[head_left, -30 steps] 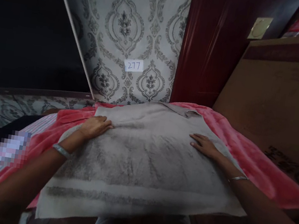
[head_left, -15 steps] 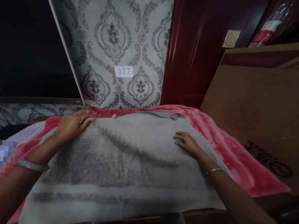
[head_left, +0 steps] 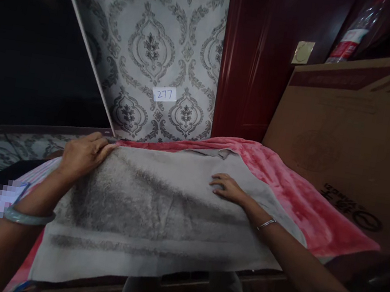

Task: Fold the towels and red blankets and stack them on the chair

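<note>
Grey cloth (head_left: 167,230) lies spread across pink plush fabric (head_left: 300,202) in the middle of the scene, its far left corner gripped in the bent fingers of a person's left hand (head_left: 82,154). Farther right, the right hand (head_left: 229,189) rests on the same cloth, palm down, its fingers curved and slightly spread. On the far side, a card (head_left: 164,94) reading 277 marks the patterned wall (head_left: 151,50), while a cardboard box (head_left: 344,135) stands at right.

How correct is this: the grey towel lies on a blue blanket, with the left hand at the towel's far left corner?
The blanket is pink, not blue, as the head view shows. The grey towel does lie on it, with the left hand at the towel's far left corner.
</note>
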A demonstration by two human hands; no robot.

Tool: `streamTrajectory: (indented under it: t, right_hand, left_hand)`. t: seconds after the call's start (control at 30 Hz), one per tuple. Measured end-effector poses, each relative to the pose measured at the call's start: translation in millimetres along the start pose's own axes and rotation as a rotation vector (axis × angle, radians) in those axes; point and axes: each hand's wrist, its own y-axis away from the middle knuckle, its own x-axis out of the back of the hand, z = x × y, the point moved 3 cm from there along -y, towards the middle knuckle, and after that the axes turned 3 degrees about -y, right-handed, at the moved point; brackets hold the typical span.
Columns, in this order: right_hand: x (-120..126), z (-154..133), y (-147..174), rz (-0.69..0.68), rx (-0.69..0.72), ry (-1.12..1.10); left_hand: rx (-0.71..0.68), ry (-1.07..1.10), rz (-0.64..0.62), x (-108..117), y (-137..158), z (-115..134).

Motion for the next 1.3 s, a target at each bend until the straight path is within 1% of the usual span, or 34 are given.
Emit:
streamTrajectory:
  t: [0.07,0.17,0.27,0.37,0.53,0.63,0.73,0.83,0.93,1.0,1.13,1.2,1.3]
  right_hand:
    - [-11.3,-9.2,-1.6,0.008,0.004,0.001]
    - [-18.5,-16.6,1.1,-0.004,0.002,-0.003]
    - [-12.6,-16.5,5.4,-0.04,-0.025,0.006]
    - [-3.2,-16.2,7.4,-0.062,-0.079,0.04]
    - [7.2,-29.5,13.3,-0.057,-0.097,0.06]
    - [22.8,-37.7,27.2,0.016,-0.11,0.062]
    - [51.5,-46.8,49.0,0.202,-0.127,0.074]
    - [81.1,-62.3,75.6,0.396,-0.119,0.139]
    - [95.0,-77.4,103.9,0.484,-0.152,0.232]
    - [93.2,-82.3,122.1,0.504,-0.19,0.27]
    - [75.4,-79.0,150.6,0.494,-0.264,0.271]
    - [66.9,-75.2,159.8,0.482,-0.268,0.261]
    - [57.3,-70.6,169.7,0.445,-0.232,0.253]
  left_hand:
    - [-0.007,-0.016,-0.007,4.5,1.9,-3.6]
    - [-0.029,-0.027,-0.081,1.8,9.3,-7.5]
    - [-0.007,-0.031,-0.166,-7.0,20.7,-10.0]
    - [0.011,-0.01,-0.213,-15.5,32.3,-10.7]
    - [0.037,0.073,-0.28,-30.9,50.0,-15.0]
    - [0.045,0.117,-0.298,-40.6,61.3,-18.5]
    - [0.02,0.181,-0.283,-45.6,73.4,-17.3]
    - [-0.06,0.263,-0.283,-42.9,87.9,-9.8]
    - [-0.152,0.348,-0.293,-34.2,107.4,0.1]
    - [-0.195,0.416,-0.302,-28.1,123.3,5.9]
    - [-0.214,0.525,-0.338,-23.9,158.6,11.0]
    - [-0.216,0.55,-0.377,-27.1,175.8,9.8]
    - [-0.219,0.554,-0.431,-34.9,195.8,3.4]
